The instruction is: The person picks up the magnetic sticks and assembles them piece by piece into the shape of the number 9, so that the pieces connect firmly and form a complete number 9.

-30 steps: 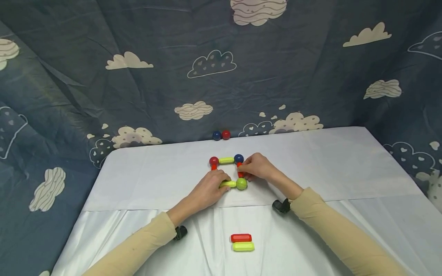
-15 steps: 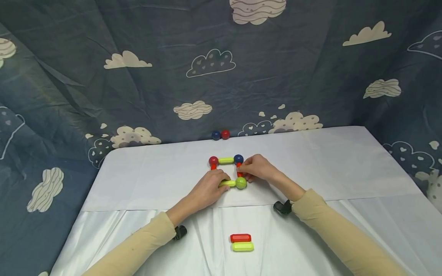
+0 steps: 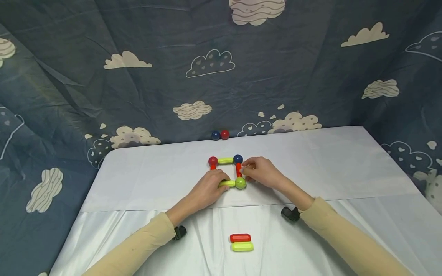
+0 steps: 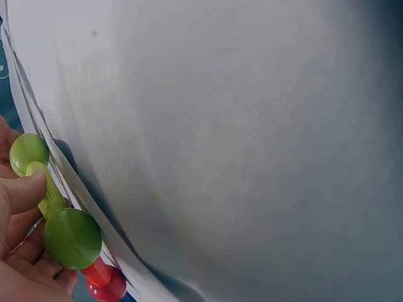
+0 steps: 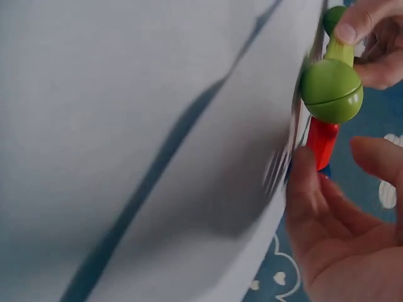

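The left hand [image 3: 208,188] pinches the near yellow-green rod [image 3: 227,183] between thumb and fingers, with the right green ball [image 3: 240,183] at the rod's end just right of those fingers and the left green ball [image 4: 72,239] at its other end, close beside the hand. The right hand [image 3: 264,172] has its fingers and thumb spread apart just right of the right red rod [image 3: 238,170]; whether a fingertip touches it I cannot tell. Beyond both sets of fingers, the far yellow-green rod [image 3: 226,161] links the framed red ball [image 3: 213,161] and the framed blue ball [image 3: 238,159], closing a four-sided frame on the white-covered worktop [image 3: 310,165]. The left red rod [image 3: 213,167] shows just past the left fingers. Farther beyond lie a loose blue ball [image 3: 215,135] and a loose red ball [image 3: 225,134], side by side; well to the near side of the fingers, a loose red rod [image 3: 240,238] lies beside a loose yellow-green rod [image 3: 242,246].
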A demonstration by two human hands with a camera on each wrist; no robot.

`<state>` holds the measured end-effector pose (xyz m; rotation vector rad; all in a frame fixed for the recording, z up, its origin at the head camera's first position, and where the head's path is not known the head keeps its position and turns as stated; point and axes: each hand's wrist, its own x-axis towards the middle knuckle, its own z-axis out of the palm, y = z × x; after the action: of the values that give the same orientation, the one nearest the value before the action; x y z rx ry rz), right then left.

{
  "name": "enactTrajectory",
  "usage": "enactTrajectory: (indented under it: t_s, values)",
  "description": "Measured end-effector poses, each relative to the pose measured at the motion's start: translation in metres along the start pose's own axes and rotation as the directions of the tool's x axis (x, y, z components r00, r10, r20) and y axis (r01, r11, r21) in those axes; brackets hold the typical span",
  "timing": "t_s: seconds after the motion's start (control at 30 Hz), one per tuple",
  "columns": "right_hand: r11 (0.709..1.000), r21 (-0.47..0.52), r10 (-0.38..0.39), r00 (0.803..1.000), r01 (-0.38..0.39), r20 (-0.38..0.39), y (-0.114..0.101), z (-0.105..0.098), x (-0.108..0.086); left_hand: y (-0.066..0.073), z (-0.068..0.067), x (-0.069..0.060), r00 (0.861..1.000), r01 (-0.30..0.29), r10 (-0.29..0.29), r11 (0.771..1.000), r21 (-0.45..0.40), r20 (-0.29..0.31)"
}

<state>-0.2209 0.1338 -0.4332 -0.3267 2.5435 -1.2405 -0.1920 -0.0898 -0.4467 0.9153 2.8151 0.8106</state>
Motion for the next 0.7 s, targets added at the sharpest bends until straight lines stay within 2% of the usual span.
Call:
enactTrajectory:
  t_s: [0.13, 0.3, 0.43, 0.57, 0.7]
  values:
    - [0.984, -0.135, -0.118, 0.993, 0.115, -0.016, -0.004, -0.002, -0.015, 0.0, 0.0, 0.0, 1.0, -0.006, 0.006, 1.0, 0.006, -0.004]
    - [0.96, -0.179, -0.207, 0.977, 0.214, 0.06, -0.004, 0.0, -0.027, -0.001, 0.0, 0.0, 1.0, -0.009, 0.01, 1.0, 0.01, -0.008]
    - [0.958, -0.156, -0.226, 0.968, 0.242, 0.111, 0.0, 0.003, -0.028, -0.001, 0.001, 0.0, 1.0, -0.007, 0.007, 1.0, 0.016, -0.009]
    - [0.959, -0.14, -0.229, 0.966, 0.245, 0.119, 0.003, 0.006, -0.027, 0.0, 0.001, 0.0, 1.0, -0.008, 0.008, 1.0, 0.021, -0.014]
    - [0.961, -0.139, -0.226, 0.968, 0.24, 0.11, 0.003, 0.007, -0.025, 0.0, 0.002, -0.002, 0.997, -0.046, 0.051, 0.994, 0.098, -0.05]
